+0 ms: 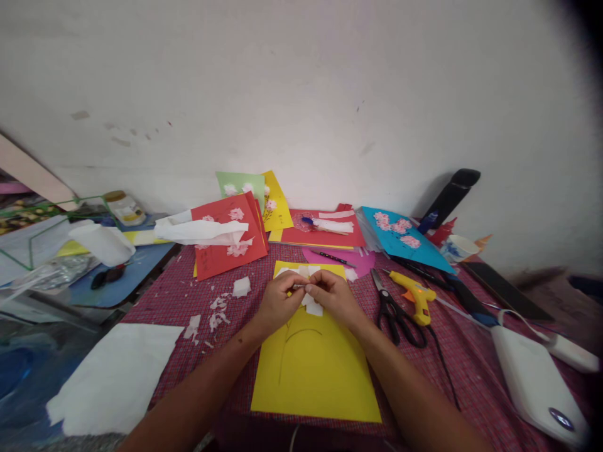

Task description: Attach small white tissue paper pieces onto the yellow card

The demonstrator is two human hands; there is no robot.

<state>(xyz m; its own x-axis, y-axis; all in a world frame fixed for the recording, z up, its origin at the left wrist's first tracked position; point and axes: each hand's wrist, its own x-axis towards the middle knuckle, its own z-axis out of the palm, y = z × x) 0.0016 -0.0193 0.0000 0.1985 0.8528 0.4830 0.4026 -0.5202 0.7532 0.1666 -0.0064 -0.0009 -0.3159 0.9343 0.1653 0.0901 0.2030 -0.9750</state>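
A yellow sheet of card (325, 370) with thin drawn lines lies in front of me. Over its upper part, my left hand (285, 298) and my right hand (332, 298) meet, fingertips pinched close together. Between them is something small that looks like a bit of white paper, mostly hidden by the fingers. Small white paper pieces (313, 307) lie on the card just beneath the hands. A single white paper square (242, 287) rests on the checked cloth to the left, near torn scraps (219, 314).
To the right lie black scissors (396, 314), a yellow glue gun (414, 295) with its cord, and a white power bank-like box (537, 383). Red cards (226, 263) and a blue card (405, 242) with pink paper flowers stand behind. A large white sheet (117, 376) hangs at the left edge.
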